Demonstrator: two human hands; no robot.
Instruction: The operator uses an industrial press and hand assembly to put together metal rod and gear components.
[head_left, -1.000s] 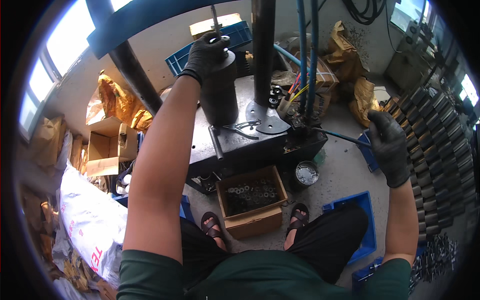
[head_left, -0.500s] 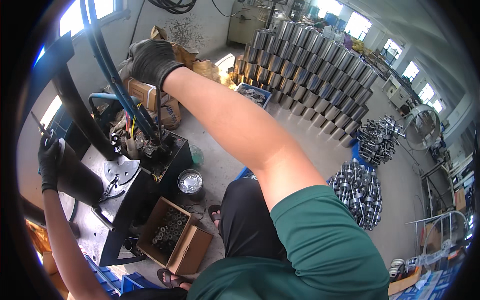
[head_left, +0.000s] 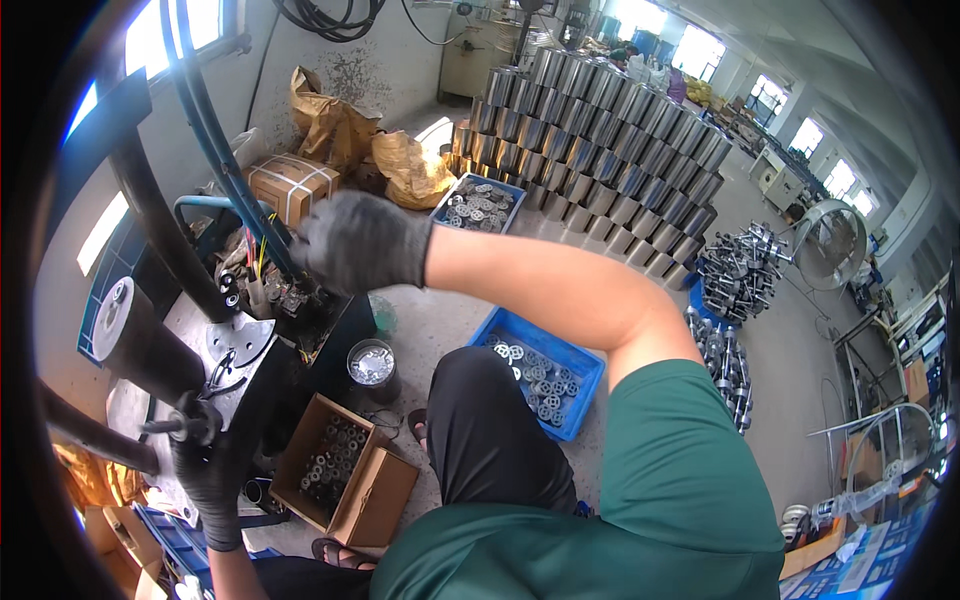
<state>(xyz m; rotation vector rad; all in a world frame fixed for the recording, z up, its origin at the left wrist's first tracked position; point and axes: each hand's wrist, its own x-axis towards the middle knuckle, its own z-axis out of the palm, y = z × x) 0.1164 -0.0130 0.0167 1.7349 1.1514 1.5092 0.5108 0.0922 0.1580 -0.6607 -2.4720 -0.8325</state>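
My left hand [head_left: 208,490], in a dark glove, is closed around a metal rod with a round disc [head_left: 190,424], just in front of the machine's metal table. Beyond it a dark upright cylinder [head_left: 150,342] with a pale top leans in the view on that table. My right hand [head_left: 365,243], gloved too, is curled like a fist beside the machine's upright posts [head_left: 215,150]. Motion blurs its fingers, and what they hold, if anything, is hidden. A slotted metal plate [head_left: 240,340] and pliers-like tool [head_left: 222,375] lie on the table.
A cardboard box [head_left: 325,465] of small metal rings stands beside my feet, near a metal can [head_left: 372,365]. Blue crates [head_left: 575,425] hold round metal parts. Stacked shiny cylinders [head_left: 600,140] rise behind, with piled rod parts [head_left: 745,275] and a large fan [head_left: 830,245] at right.
My left hand has come down and toward me from the cylinder's top with the rod and disc. The right hand has dropped and drawn nearer, its arm now more bent.
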